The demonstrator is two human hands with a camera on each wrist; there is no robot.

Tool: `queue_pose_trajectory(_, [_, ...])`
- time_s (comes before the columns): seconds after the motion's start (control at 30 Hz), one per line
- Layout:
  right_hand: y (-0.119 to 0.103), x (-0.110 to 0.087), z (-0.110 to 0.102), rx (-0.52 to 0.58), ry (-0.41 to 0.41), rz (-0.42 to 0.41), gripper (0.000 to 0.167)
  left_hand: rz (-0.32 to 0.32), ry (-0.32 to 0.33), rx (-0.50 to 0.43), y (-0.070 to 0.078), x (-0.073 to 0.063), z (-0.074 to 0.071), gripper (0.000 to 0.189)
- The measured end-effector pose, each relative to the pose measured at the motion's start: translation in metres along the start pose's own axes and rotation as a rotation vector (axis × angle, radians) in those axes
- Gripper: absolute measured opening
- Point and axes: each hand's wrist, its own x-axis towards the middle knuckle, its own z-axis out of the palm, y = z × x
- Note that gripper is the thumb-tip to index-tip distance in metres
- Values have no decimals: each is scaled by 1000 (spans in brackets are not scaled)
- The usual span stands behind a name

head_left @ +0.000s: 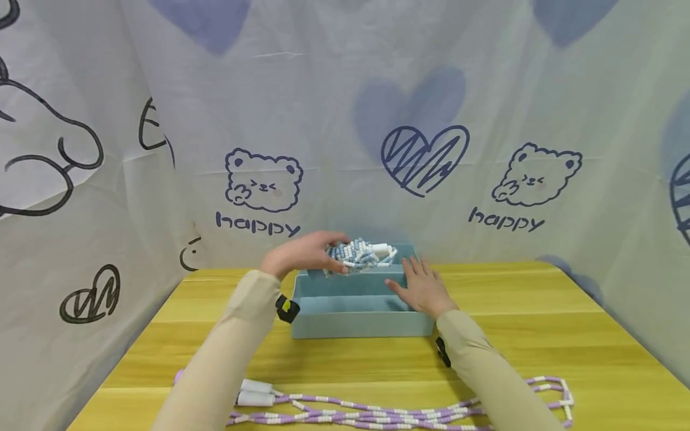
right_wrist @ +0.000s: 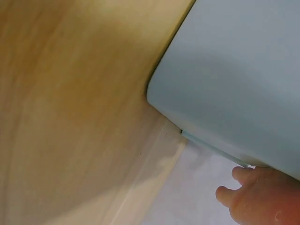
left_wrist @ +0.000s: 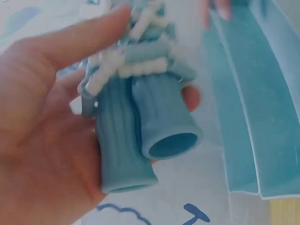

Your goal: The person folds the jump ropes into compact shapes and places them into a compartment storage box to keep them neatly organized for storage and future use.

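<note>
My left hand [head_left: 304, 254] grips a bundled blue-and-white beaded jump rope [head_left: 358, 256] above the back of a light blue box [head_left: 361, 325]. Two ribbed blue handles [left_wrist: 164, 117] stick out of the bundle in the left wrist view, their hollow ends facing the camera. The thumb lies across the beads. Over at the box's right end is my right hand [head_left: 426, 290], fingers spread, laid along the rim. In the right wrist view only a few fingertips [right_wrist: 260, 187] show, past the box's side wall.
The box's lid [head_left: 405, 252] stands open behind it. Nearer me on the wooden table [head_left: 345, 365] lies a purple-and-white beaded jump rope [head_left: 388, 414] with white handles [head_left: 256, 392], partly covered by my forearms. A printed cloth [head_left: 334, 120] hangs behind the table.
</note>
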Motion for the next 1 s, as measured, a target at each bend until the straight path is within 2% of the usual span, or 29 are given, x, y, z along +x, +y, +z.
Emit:
queue_pose_trajectory(0.23, [4, -1, 2, -20, -7, 23, 87, -56, 49, 112, -19, 61, 19, 67])
queue_pose_trajectory(0.4, [6, 1, 3, -30, -6, 18, 86, -114, 150, 205, -33, 87, 33, 55])
queue_pose_trajectory(0.5, [3, 1, 2, -15, -1, 8, 85, -144, 168, 255, -37, 96, 39, 48])
queue_pose_trajectory(0.67, [2, 3, 0, -24, 5, 14, 83, -137, 132, 269, -40, 105, 48, 44])
queue_pose_trajectory(0.83, [0, 5, 2, -30, -1, -6, 84, -117, 124, 280, -48, 107, 58, 40])
queue_pose_trajectory(1.0, [3, 6, 5, -21, 1, 2, 85, -61, 90, 314, -48, 107, 57, 22])
